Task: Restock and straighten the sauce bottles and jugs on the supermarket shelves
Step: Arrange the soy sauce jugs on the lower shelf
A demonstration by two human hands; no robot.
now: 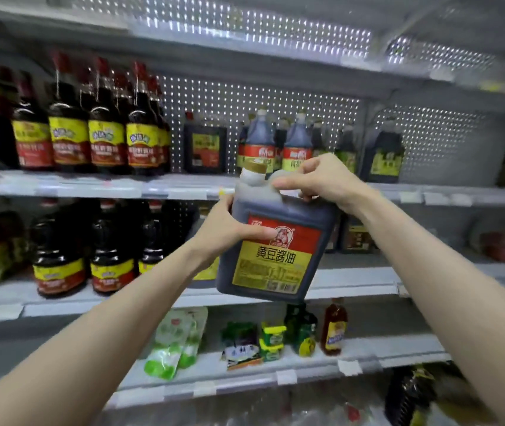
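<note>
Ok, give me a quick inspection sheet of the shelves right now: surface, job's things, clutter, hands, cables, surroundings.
Surface: shelves in tiers, price strips along the front edges; bare space at the upper right.
Job's things: jug with red and yellow label, slightly tilted, held in front of the shelves; bottles in rows at left; shelf jugs standing further back.
Clutter: green pouches slumped on the lower shelf, beside mixed small bottles.
Hands: left hand grips the jug's side, thumb across the label; right hand grips its top beside the cap.
Cables: nothing seen.
Surroundings: perforated back panel; bottom right too blurred to tell.
</note>
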